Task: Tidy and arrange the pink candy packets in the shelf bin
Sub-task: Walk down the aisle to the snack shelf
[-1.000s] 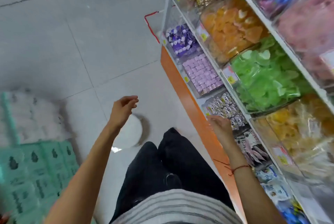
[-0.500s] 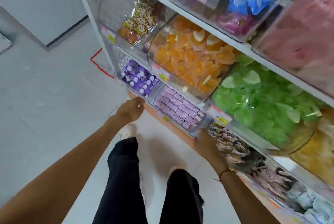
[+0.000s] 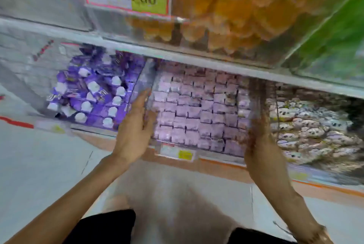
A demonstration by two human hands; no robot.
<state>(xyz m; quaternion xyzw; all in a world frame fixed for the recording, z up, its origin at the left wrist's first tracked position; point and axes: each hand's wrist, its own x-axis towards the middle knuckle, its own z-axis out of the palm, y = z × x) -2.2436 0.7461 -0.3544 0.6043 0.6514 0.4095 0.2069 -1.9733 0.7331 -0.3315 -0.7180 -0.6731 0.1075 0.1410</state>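
Since half a second ago: view closer. Left hand (image 3: 136,127), fingers straight, now at left wall of clear plastic shelf bin (image 3: 146,80); right hand (image 3: 260,143) at right wall, motion-blurred, finger state unclear. Small pink candy packets (image 3: 197,113) in rows inside bin.

Pink candy packets (image 3: 194,113): small pale pink-lilac squarish wrappers, packed flat in tidy rows across a clear shelf bin (image 3: 146,80) on the bottom shelf. Rows run fairly even, slightly ragged toward the back. Print on the wrappers too blurred to read. Bin sits between the fingers of the 2 hands: left fingers (image 3: 142,99) lie along its clear left wall, right fingers (image 3: 256,125) at its right edge, blurred. Packets fill the whole span between both sets of fingers.
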